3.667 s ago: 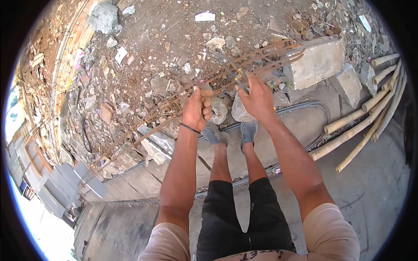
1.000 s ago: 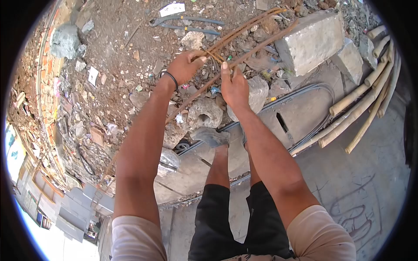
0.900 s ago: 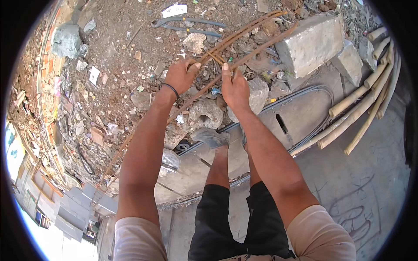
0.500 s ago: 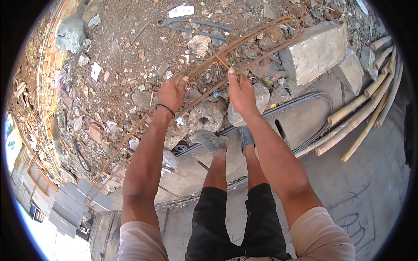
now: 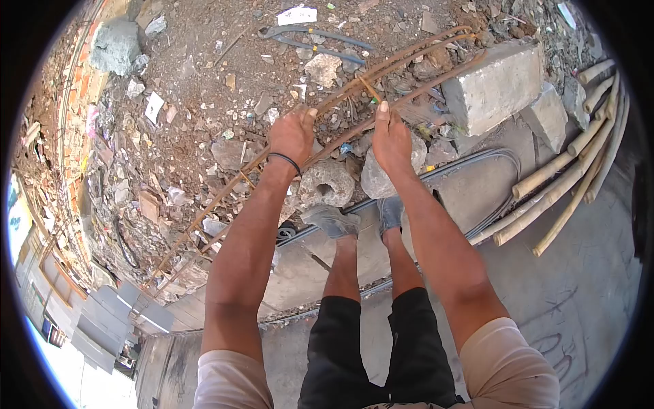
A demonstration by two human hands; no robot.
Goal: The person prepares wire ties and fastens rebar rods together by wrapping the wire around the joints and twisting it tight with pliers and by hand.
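My left hand point(image 5: 291, 136), with a black band at the wrist, is closed round the far bar of a rusty rebar frame point(image 5: 415, 88). My right hand point(image 5: 392, 141) grips the frame's near bar, its thumb up beside a short orange-brown cross tie point(image 5: 370, 89). The long bars run diagonally from the lower left to the upper right, over rubble. Beyond the frame, long-handled cutters point(image 5: 320, 39) with yellow marks lie on the dirt, touched by neither hand.
A large concrete block point(image 5: 494, 88) stands under the bars' right end. Pale poles point(image 5: 569, 184) and a coil of grey tubing point(image 5: 494, 160) lie at the right. Holed concrete point(image 5: 327, 183) sits by my shoes point(image 5: 332, 221). A grey-green rock point(image 5: 114, 48) is at the upper left.
The cutters have left my right hand and lie on the ground. That hand now holds the frame. Lately my left hand shifted down the far bar, away from the cross tie.
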